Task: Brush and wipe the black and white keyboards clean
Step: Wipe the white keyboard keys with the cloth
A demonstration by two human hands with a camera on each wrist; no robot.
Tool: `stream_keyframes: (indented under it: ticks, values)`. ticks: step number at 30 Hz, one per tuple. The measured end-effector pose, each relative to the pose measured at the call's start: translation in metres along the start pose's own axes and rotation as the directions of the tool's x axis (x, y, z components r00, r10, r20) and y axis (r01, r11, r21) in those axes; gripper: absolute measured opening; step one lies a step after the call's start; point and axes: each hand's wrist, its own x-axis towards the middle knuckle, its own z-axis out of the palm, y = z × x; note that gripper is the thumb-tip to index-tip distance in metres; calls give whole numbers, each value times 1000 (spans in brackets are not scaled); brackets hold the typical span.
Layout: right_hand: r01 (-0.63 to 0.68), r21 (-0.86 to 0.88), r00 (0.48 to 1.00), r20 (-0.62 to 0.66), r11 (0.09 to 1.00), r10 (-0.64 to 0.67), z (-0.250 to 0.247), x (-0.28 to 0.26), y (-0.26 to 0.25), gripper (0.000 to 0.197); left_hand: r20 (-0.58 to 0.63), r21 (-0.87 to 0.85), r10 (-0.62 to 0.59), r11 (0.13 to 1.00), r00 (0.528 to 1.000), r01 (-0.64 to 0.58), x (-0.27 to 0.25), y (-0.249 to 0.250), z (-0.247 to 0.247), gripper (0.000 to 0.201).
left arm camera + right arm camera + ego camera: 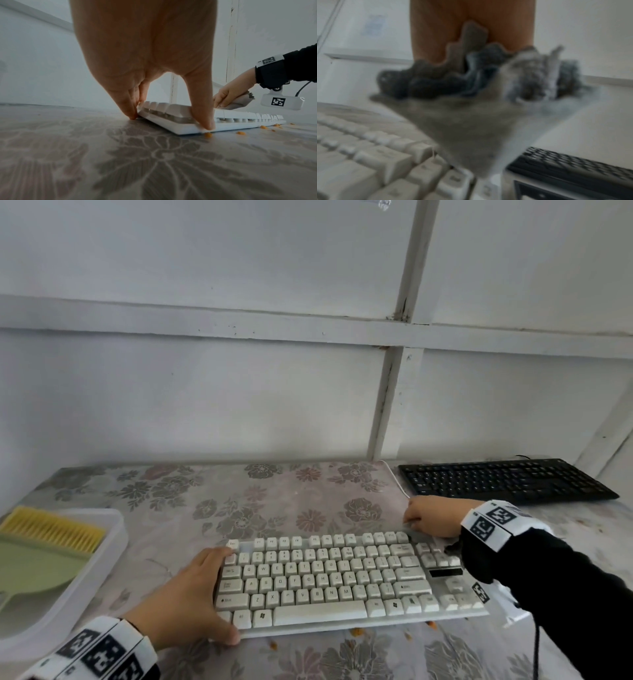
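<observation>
- White keyboard [342, 580] is lying flat on the surface [291, 501], near its front edge; black keyboard [507, 479] is sitting at the far right, well apart from the wiping.
- Left hand [191, 597] is bracing the white keyboard's left end, thumb hooked on the near corner and fingers [132, 108] curling against the far corner.
- Right hand [433, 518] is clutching a grey cloth [238, 102] and pressing it on the top right corner of the white keyboard.
- Brush [51, 529] is lying in a clear tray [102, 559] at the left, with a green dustpan [34, 566], untouched.
- Orange crumbs [208, 134] are scattered on the surface along the keyboard's near edge.
- Risk: wiping toward the front could be pushing more debris onto the surface, or down between keys, since the cloth only skims the keycaps.
- Risk: if the left hand's hold slackens, the keyboard may skate on the smooth cover under a hard wipe; its white cable [397, 481] is trailing behind and could snag.
- Risk: the loose cloth tail may catch a keycap edge.
- Right wrist view is blurred; the fingers are buried in cloth there, so the exact hold is probably a bunched fist but is hard to confirm.
- The right sleeve is covering the keyboard's right end in the head view; the tray is cut off at the left edge.
</observation>
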Motion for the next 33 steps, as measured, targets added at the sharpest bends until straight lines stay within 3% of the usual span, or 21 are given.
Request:
stream_keyframes:
  ticks: [4,10,12,15,19,27,30,33]
  values:
    - [-70,-54,997,-46,996,67,-1,-10,22,29,-3,9,-11,1000,1000,11,0,0,1,118]
    - [-155,175,970,-159,972,184,-5,-22,72,27,19,11,-10,1000,1000,10,1,1,-1,122]
    - [-143,173,979,-119,974,165,2,-22,74,22,27,11,-7,1000,1000,6,1,1,-1,125]
    - [-126,133,988,-72,983,136,18,-17,70,34,32,3,-6,1000,999,6,1,2,-2,128]
    - [-135,-45,989,-71,990,131,24,-16,69,37,31,5,-15,1000,999,15,1,2,-2,127]
    - [-343,-92,938,15,935,346,24,-33,93,22,13,-13,-22,1000,1000,22,2,2,-1,115]
    - [-356,-67,933,-87,932,350,19,-35,102,25,8,-6,-21,1000,1000,21,3,1,0,114]
    - [-240,34,953,-183,970,242,11,-34,93,29,5,-8,-25,1000,1000,25,4,0,0,114]
